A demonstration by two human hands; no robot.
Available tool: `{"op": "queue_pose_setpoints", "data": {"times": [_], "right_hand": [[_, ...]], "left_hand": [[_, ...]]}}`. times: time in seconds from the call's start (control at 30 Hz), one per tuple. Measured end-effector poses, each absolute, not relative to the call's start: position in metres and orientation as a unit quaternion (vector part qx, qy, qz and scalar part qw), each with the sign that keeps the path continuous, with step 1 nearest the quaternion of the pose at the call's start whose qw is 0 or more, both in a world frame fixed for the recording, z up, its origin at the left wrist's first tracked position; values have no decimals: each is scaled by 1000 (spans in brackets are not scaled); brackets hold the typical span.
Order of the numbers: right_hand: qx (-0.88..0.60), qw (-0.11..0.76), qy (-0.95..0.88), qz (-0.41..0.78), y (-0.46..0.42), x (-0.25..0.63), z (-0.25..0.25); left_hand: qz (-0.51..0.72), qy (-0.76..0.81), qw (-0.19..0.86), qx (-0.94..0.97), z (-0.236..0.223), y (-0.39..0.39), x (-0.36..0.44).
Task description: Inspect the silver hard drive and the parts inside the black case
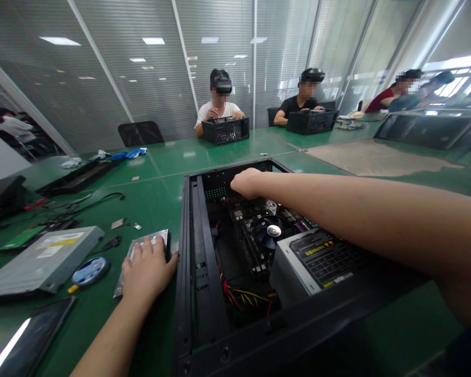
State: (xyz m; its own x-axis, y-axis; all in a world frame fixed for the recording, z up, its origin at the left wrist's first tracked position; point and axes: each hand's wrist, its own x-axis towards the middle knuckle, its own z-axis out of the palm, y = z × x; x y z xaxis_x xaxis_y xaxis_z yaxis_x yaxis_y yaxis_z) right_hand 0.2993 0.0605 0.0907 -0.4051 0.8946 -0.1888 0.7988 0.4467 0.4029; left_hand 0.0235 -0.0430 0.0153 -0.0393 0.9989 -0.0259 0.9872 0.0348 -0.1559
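A black computer case [191, 251] lies on its side before me with its top side uncovered. Inside sit a motherboard [241, 222] with a round cooling fan [272, 230], a boxed power supply [294, 267] and coloured cables [235, 296]. My right hand [246, 183] reaches over the case to its far inner wall, knuckles curled; its fingertips and anything in them are hidden. My left hand [147, 267] lies flat, fingers spread, on a silver hard drive [162, 239] beside the case's left wall.
Left on the green table are an optical drive [58, 254], a blue round object [90, 270], a phone-like dark slab [31, 335], loose cables [105, 199] and a green circuit board [21, 238]. Across the table, people [220, 107] work at other cases [226, 131].
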Motion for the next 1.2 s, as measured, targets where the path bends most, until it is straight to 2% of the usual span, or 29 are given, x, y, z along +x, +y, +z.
{"op": "queue_pose_setpoints", "data": {"times": [0.37, 0.67, 1.2], "right_hand": [[511, 214, 825, 114, 63, 293, 91], [542, 138, 812, 165, 61, 294, 91], [534, 139, 813, 187, 57, 292, 89]], "left_hand": [[55, -712, 49, -698, 11, -41, 20], [63, -714, 43, -696, 14, -42, 22], [30, -706, 51, -706, 3, -38, 15]]}}
